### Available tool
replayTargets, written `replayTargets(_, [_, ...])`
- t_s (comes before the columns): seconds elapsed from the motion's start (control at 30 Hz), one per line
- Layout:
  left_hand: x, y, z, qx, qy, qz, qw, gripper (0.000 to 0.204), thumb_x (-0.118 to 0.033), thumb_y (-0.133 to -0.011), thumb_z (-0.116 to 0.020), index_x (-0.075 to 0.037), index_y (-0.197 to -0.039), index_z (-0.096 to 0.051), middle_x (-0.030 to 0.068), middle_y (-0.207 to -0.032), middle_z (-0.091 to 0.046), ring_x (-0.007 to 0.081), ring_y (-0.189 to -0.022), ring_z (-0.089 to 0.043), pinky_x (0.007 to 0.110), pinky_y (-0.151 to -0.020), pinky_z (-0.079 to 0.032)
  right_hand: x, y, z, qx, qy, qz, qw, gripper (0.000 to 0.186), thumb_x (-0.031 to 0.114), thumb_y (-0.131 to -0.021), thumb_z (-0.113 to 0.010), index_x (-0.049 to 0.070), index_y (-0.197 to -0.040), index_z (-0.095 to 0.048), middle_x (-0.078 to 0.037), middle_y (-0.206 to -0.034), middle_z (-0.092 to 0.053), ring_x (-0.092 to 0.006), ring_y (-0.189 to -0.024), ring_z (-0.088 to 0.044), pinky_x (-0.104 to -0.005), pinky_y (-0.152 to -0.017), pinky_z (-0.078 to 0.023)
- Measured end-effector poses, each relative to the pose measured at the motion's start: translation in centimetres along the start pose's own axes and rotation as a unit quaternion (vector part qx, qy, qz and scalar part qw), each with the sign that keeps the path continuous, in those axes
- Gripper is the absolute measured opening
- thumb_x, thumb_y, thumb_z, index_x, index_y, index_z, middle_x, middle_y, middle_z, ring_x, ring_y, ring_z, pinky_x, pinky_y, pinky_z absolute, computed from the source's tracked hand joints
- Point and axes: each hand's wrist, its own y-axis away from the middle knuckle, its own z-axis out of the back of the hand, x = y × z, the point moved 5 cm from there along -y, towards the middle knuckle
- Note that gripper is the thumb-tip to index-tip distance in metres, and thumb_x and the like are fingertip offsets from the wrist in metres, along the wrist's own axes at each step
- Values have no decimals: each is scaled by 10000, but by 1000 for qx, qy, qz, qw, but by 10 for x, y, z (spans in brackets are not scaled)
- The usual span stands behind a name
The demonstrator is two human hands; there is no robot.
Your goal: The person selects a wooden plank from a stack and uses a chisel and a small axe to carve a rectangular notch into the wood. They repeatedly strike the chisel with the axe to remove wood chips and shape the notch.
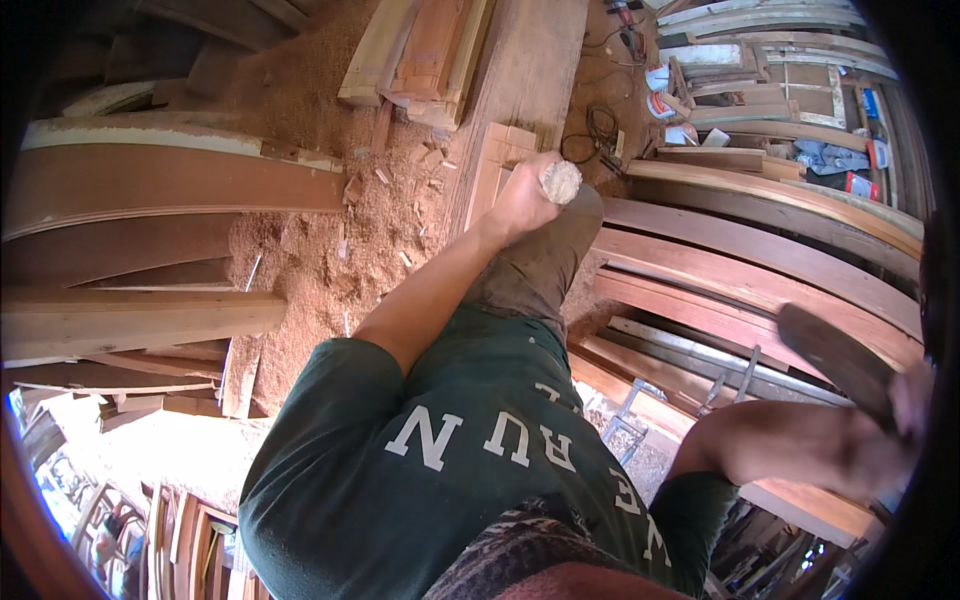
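Note:
My left hand (522,203) is wrapped round what looks like a chisel, and only the pale, frayed butt of its handle (561,182) shows. The blade is hidden beneath the hand. Under it lies a light reddish piece of timber (497,150) with cut lines across it, resting on a long worn plank (535,75). Far out to the right, my right hand (905,410) is smeared by motion and partly lost in the dark rim. It grips a dark, flat wooden piece (840,360), raised and well apart from the chisel.
Several beams (430,50) are stacked beyond the timber. Sawdust and wood chips (390,230) cover the ground to the left, near more boards (170,180). Long planks (740,270) lie at the right, with a metal clamp (625,415) close by. A black cord (600,130) curls near the plank.

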Motion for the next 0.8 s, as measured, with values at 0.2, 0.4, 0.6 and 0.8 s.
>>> replayTargets(0.2, [9, -11, 2, -2, -25, -5, 1000, 178, -12, -788, -765, -46, -914, -643, 155, -859, -678, 364, -848, -687, 429, -768, -539, -40, 129, -181, 278, -43, -109, 953, 247, 267, -918, -759, 60, -1027, -682, -108, -957, -661, -251, -807, -626, -367, -724, -502])
replayTargets(0.4, [33, 18, -9, -2, 18, 12, 1000, 197, 3, -768, -756, -43, -918, -636, 162, -873, -665, 379, -853, -664, 447, -782, -526, -40, 122, -184, 292, -71, -112, 947, 264, 301, -919, -765, 63, -979, -667, -95, -915, -651, -224, -736, -609, -326, -658, -491])
replayTargets(0.6, [15, -7, -6, 33, -64, 2, 997, 247, -22, -787, -796, -33, -981, -644, 148, -932, -689, 294, -904, -690, 403, -807, -529, -9, 16, -29, 2, 19, 11, 1000, 267, 316, -929, -739, 57, -914, -675, -114, -827, -648, -249, -683, -610, -357, -638, -499])
replayTargets(0.8, [16, -6, -15, 55, -49, -26, 997, 240, -10, -761, -791, -48, -946, -642, 144, -925, -667, 336, -936, -661, 413, -821, -515, -47, 126, -172, 264, -46, -168, 949, 297, 313, -949, -680, 41, -833, -707, -166, -694, -653, -326, -647, -627, -460, -666, -528])
